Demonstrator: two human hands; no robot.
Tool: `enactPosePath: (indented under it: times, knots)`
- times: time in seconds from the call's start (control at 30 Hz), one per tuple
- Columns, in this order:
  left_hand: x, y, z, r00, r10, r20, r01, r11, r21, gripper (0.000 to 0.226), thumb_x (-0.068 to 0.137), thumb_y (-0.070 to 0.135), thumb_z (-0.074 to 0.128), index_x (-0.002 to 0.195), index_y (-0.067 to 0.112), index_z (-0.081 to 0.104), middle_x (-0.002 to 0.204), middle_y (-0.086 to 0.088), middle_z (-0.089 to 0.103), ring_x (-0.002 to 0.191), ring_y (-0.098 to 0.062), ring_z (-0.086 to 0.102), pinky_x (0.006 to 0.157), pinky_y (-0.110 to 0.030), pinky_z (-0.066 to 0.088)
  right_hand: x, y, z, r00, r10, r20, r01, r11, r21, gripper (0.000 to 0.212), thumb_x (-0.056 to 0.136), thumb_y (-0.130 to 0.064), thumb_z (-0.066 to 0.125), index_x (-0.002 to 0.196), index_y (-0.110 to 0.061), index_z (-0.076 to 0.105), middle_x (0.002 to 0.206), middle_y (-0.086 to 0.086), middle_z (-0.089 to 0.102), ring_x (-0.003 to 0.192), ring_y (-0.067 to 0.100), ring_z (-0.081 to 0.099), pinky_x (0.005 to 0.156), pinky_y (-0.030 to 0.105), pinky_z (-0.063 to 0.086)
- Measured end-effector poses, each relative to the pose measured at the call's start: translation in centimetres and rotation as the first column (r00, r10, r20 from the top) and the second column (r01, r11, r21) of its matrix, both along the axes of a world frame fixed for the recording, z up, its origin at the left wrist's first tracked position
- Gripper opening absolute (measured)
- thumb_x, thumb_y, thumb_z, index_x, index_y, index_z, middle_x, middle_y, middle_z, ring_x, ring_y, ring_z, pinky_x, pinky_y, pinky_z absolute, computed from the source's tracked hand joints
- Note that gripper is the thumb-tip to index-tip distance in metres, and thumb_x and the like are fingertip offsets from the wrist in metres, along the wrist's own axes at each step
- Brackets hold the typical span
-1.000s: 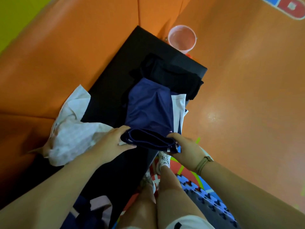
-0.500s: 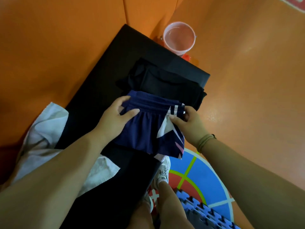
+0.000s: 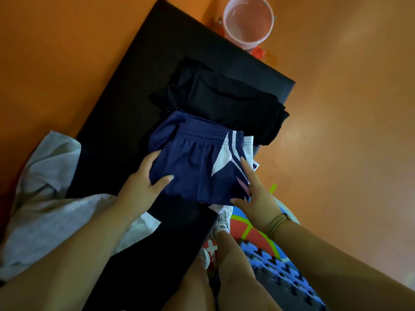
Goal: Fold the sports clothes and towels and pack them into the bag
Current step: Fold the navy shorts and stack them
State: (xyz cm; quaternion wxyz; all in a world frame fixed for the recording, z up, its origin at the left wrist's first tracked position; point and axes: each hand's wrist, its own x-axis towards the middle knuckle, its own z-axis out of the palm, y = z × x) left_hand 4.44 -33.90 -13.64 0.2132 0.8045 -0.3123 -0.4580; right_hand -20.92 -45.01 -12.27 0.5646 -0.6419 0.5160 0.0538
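Note:
Navy blue sports shorts with white and pink side stripes lie folded on a black bench. My left hand grips their left edge, thumb on top. My right hand rests flat against their right edge, fingers spread. Just beyond the shorts lies a folded black garment. A crumpled white towel hangs over the bench's left side. No bag is in view.
A pink bucket stands on the orange floor past the bench's far end. Orange padded wall runs along the left. My legs and a white shoe are below, over coloured puzzle mats.
The shorts were folded over away from me and laid flat. Both hands slid from the waistband down to the shorts' near side edges.

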Motion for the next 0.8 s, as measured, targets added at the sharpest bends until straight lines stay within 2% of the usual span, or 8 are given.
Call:
enactPosePath:
  times: [0.1, 0.13, 0.2, 0.27, 0.4, 0.5, 0.63, 0.8]
  knots:
    - [0.2, 0.2, 0.4, 0.99, -0.106, 0.097, 0.111, 0.992, -0.055, 0.063, 0.09, 0.031, 0.059, 0.144, 0.036, 0.027, 0.143, 0.004, 0.042, 0.126, -0.016, 0.043, 0.099, -0.03, 0.04, -0.1, 0.1, -0.5, 0.984, 0.153, -0.096, -0.162, 0.982, -0.098, 0.071, 0.089, -0.008, 0.055, 0.133, -0.056, 0.026, 0.127, 0.003, 0.057, 0.107, 0.021, 0.055, 0.086, 0.026, 0.046]
    - [0.2, 0.2, 0.5, 0.978, -0.155, 0.142, 0.165, 0.984, -0.061, 0.059, 0.092, 0.029, 0.057, 0.144, 0.037, 0.03, 0.135, 0.0, 0.046, 0.118, -0.019, 0.049, 0.095, -0.031, 0.043, 0.0, 0.3, -0.8, 0.969, 0.206, -0.14, -0.224, 0.966, -0.129, 0.064, 0.091, -0.009, 0.052, 0.136, -0.051, 0.032, 0.124, 0.002, 0.056, 0.106, 0.022, 0.054, 0.085, 0.027, 0.045]
    - [0.2, 0.4, 0.7, 0.927, -0.281, 0.25, 0.308, 0.948, -0.077, 0.05, 0.093, 0.028, 0.055, 0.138, 0.041, 0.038, 0.111, -0.004, 0.048, 0.085, -0.022, 0.055, 0.079, -0.041, 0.052, 0.2, 0.5, -1.2, 0.922, 0.295, -0.252, -0.351, 0.911, -0.217, 0.058, 0.091, -0.01, 0.049, 0.14, -0.037, 0.037, 0.117, 0.007, 0.052, 0.102, 0.031, 0.053, 0.084, 0.037, 0.047]
    - [0.2, 0.8, 0.8, 0.879, -0.373, 0.296, 0.402, 0.914, -0.044, 0.051, 0.088, 0.03, 0.062, 0.134, 0.04, 0.042, 0.111, -0.006, 0.041, 0.072, -0.021, 0.051, 0.071, -0.043, 0.054, 0.6, 0.7, -0.9, 0.876, 0.327, -0.354, -0.434, 0.855, -0.284, 0.061, 0.084, -0.017, 0.058, 0.141, -0.029, 0.039, 0.111, 0.013, 0.048, 0.094, 0.037, 0.052, 0.08, 0.043, 0.049]
    - [0.1, 1.6, 0.4, 0.807, -0.494, 0.324, 0.496, 0.864, 0.082, 0.08, 0.065, 0.028, 0.085, 0.136, 0.033, 0.047, 0.129, -0.003, 0.018, 0.096, -0.033, 0.054, 0.09, -0.045, 0.052, 1.3, 1.8, -1.1, 0.784, 0.267, -0.561, -0.563, 0.687, -0.46, 0.086, 0.05, -0.051, 0.083, 0.127, -0.024, 0.055, 0.109, 0.018, 0.047, 0.09, 0.037, 0.05, 0.07, 0.049, 0.051]
    - [-0.2, 1.8, 0.3, 0.747, -0.507, 0.43, 0.517, 0.85, 0.105, 0.085, 0.056, 0.006, 0.088, 0.132, 0.026, 0.054, 0.128, -0.004, 0.018, 0.086, -0.038, 0.057, 0.083, -0.046, 0.054, 2.3, 2.7, -1.4, 0.762, 0.267, -0.589, -0.617, 0.574, -0.538, 0.092, 0.043, -0.053, 0.084, 0.125, -0.023, 0.056, 0.127, 0.021, 0.038, 0.109, 0.038, 0.038, 0.083, 0.058, 0.042]
    - [-0.4, 1.5, 0.7, 0.733, -0.451, 0.509, 0.549, 0.834, -0.052, 0.062, 0.054, -0.006, 0.084, 0.112, 0.008, 0.068, 0.122, -0.011, 0.028, 0.074, -0.038, 0.061, 0.066, -0.041, 0.056, 3.9, 3.4, -1.6, 0.737, 0.351, -0.578, -0.674, 0.447, -0.588, 0.088, 0.048, -0.049, 0.08, 0.126, -0.018, 0.055, 0.132, 0.018, 0.037, 0.115, 0.037, 0.038, 0.092, 0.053, 0.032]
    - [-0.4, 0.6, 2.0, 0.713, -0.449, 0.539, 0.595, 0.794, -0.124, 0.038, 0.066, 0.003, 0.079, 0.103, 0.008, 0.072, 0.121, -0.007, 0.035, 0.093, -0.035, 0.051, 0.074, -0.046, 0.054, 5.7, 4.2, -1.9, 0.731, 0.417, -0.541, -0.68, 0.376, -0.629, 0.076, 0.053, -0.044, 0.079, 0.119, -0.013, 0.059, 0.122, 0.012, 0.056, 0.107, 0.033, 0.052, 0.089, 0.052, 0.034]
